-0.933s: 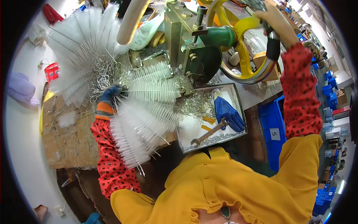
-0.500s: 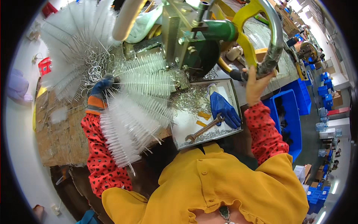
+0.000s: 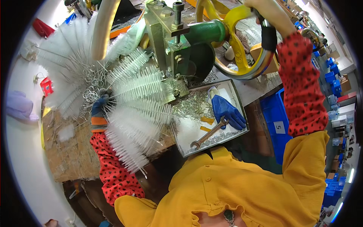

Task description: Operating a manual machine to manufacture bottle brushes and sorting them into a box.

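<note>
My left hand (image 3: 100,107), in a blue-grey glove with an orange cuff, is closed round the wire stems of several white-bristled bottle brushes (image 3: 138,113). The brushes fan out to the right and toward me. One brush end reaches the foot of a green and bare-metal hand press (image 3: 174,56). My bare right hand (image 3: 270,14) is up at the far right, fingers curled on the rim of the press's yellow-spoked handwheel (image 3: 239,53), beyond a black-wrapped section. Its fingertips are partly cut off by the picture's upper edge.
A big pile of white brushes (image 3: 62,56) with looped wire ends lies at the far left. Before the press stands a shallow tray (image 3: 185,147) holding wire bits, a wrench (image 3: 210,133) and a blue glove (image 3: 227,109). A blue bin (image 3: 278,125) stands at right.
My right hand has moved up and away from me with the wheel, which has turned. The left hand keeps its hold on the brushes. The whole view has shifted a little.
</note>
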Motion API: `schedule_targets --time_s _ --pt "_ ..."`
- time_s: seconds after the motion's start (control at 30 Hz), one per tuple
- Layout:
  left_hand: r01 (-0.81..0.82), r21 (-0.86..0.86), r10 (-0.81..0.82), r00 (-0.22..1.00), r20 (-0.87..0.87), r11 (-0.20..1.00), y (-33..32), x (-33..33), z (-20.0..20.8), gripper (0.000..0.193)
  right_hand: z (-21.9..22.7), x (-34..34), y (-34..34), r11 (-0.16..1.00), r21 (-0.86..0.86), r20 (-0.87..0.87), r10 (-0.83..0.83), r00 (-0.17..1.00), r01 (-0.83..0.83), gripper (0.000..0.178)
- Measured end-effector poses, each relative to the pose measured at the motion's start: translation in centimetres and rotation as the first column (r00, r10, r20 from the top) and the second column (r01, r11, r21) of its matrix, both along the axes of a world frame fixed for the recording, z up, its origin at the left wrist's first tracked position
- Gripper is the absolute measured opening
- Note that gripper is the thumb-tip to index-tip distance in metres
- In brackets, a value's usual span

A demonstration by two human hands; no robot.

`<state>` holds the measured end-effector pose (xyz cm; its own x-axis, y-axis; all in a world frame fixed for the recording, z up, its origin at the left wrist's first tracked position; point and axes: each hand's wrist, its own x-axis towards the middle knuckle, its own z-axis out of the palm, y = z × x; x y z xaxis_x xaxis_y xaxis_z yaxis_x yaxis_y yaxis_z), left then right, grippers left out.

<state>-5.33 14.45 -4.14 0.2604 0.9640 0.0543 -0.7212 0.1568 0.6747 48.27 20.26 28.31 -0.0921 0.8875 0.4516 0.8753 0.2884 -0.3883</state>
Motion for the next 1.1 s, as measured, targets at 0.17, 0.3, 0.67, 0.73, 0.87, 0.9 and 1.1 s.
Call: schedule_targets --time_s 0.17,0.3,0.67,0.73,0.87,0.9,1.1 --pt "-0.029 -0.108 0.029 1.000 -0.008 0.994 0.1 0.7 0.7 0.030 1.8 0.1 6.5 0.955 -0.222 0.005 0.205 0.979 -0.199 0.017" --pt "-0.087 -0.144 0.079 0.995 -0.057 0.986 0.1 0.6 0.8 0.030 1.7 -0.5 4.9 0.960 -0.260 -0.090 0.086 0.992 -0.107 0.017" --pt "-0.211 -0.097 0.192 0.965 -0.176 0.973 1.0 -0.6 0.6 0.038 -17.7 -0.9 -9.2 0.923 0.314 -0.660 0.045 0.750 0.221 0.042" --pt "-0.304 -0.138 0.280 0.945 -0.172 0.942 0.7 -0.5 0.7 0.038 -14.7 1.2 -8.3 0.955 0.250 -0.517 -0.009 0.856 0.161 0.032" --pt "-0.248 -0.131 0.232 0.964 -0.127 0.960 1.7 0.7 1.4 0.036 -5.5 2.0 -4.1 0.992 0.107 -0.186 -0.046 0.981 0.067 0.032" --pt "-0.224 -0.099 0.212 0.970 -0.122 0.969 2.1 1.0 1.8 0.035 -3.6 2.0 -2.9 0.995 0.034 -0.093 -0.092 0.991 0.096 0.033" --pt "-0.318 -0.187 0.259 0.924 -0.283 0.929 2.7 2.2 3.7 0.038 1.0 2.1 7.6 0.950 -0.097 0.284 0.312 0.907 -0.296 0.011"
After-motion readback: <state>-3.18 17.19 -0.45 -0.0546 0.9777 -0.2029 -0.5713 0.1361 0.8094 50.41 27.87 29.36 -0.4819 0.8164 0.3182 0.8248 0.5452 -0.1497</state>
